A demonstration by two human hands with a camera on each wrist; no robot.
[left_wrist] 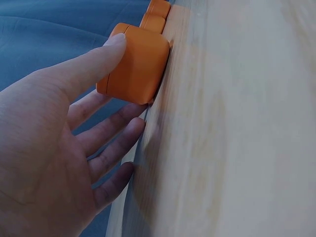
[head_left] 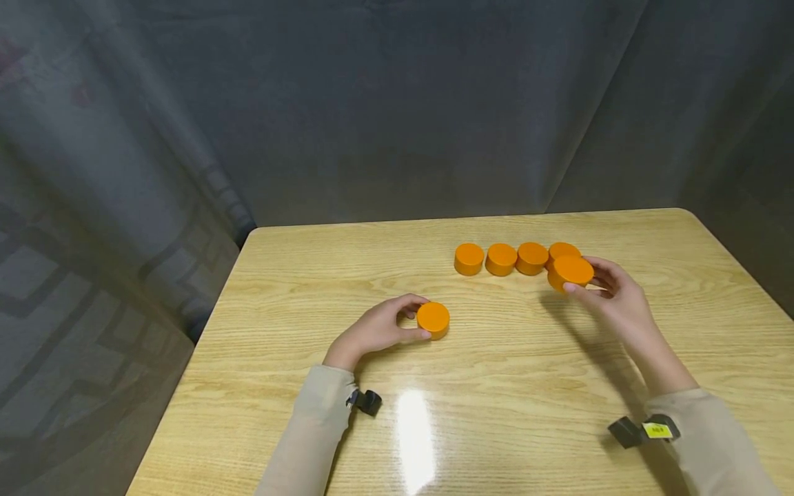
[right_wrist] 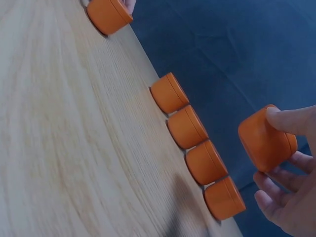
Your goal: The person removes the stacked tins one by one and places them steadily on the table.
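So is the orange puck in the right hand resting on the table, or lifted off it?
Apart. The right wrist view shows the puck pinched in the right hand and clear of the table.

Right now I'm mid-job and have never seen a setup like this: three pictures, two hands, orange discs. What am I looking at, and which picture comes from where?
No machine here: a person works with two bare hands, wearing three cameras. The wide picture comes from a camera on the head, looking down at a wooden table in front of a grey curtain. The other two come from small cameras strapped to each wrist, so they look tilted and very close.

On the table stands a row of four orange discs, side by side. The left hand holds a fifth orange disc that rests on the table nearer the person, thumb and fingers on its sides. The right hand grips a sixth disc, lifted off the table at the right end of the row; the right wrist view shows it in the air.
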